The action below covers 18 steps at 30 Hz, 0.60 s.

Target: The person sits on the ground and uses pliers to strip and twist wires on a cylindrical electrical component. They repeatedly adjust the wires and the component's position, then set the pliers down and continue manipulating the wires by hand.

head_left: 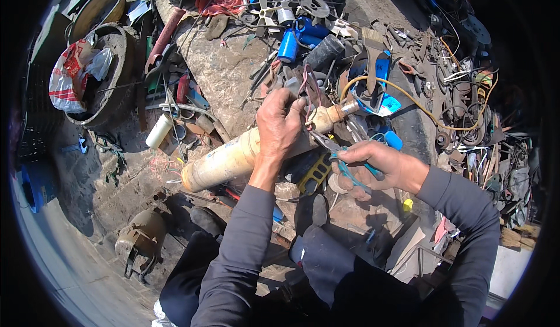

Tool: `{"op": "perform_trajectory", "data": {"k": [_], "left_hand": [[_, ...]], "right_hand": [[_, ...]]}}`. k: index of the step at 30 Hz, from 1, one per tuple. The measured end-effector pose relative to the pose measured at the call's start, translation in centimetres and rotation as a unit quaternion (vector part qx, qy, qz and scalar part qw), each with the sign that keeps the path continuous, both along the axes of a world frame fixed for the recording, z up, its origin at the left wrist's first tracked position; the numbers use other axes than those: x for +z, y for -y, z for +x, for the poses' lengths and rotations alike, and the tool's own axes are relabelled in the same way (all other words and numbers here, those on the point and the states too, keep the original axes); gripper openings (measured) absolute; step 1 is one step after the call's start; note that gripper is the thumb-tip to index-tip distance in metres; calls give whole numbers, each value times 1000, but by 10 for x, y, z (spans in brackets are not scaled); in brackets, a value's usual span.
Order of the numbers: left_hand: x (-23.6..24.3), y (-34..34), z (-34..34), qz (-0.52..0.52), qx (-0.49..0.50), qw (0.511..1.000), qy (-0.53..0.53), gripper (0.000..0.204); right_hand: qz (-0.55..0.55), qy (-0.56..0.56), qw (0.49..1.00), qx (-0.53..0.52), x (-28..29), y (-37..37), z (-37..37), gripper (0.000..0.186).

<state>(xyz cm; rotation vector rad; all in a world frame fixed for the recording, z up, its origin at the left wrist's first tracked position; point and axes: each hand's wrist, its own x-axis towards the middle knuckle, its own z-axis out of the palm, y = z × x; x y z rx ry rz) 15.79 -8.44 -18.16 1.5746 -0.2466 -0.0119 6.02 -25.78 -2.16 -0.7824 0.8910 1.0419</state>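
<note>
a round, grey, thick-walled tub (126,76) stands at the upper left, with a crumpled white-and-red plastic bag (69,81) slumped over its near side. behind it sits a shallow tan basin (98,11) with a curved rim.

the cream cylinder (227,161) lies slanted on the dirty ground between the forearms, partly behind the left wrist. its long, smooth body is scuffed and stained brown, rounded at the lower left; at the other end it narrows to a neck with a bare metal tip.

the left hand (275,123) is over the cylinder, its grip pressed together at thumb and forefinger, pinching thin pinkish wires (307,88) beside the neck. the right hand (382,162) has its grip wrapped round pliers (331,145) with teal handles; their metal nose reaches the wires near the neck, but i cannot tell whether it touches them.

around this lie a smooth blue can (288,46), a bendy yellowish hose (408,93), a flat yellow piece with slots (315,172), a white plastic tube (158,131) and a rusty, rounded metal pot (141,233).
</note>
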Motion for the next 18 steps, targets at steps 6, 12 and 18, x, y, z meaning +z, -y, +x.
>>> {"op": "perform_trajectory", "data": {"k": [6, 12, 18], "left_hand": [[0, -2, 1, 22, 0, 999, 35, 17], [2, -1, -3, 69, 11, 994, 79, 18], [0, -1, -7, 68, 9, 996, 48, 18]], "right_hand": [[-61, 37, 988, 139, 2, 22, 19, 27], [69, 12, 997, 27, -12, 15, -13, 22], [305, 45, 930, -200, -60, -17, -63, 21]]}}
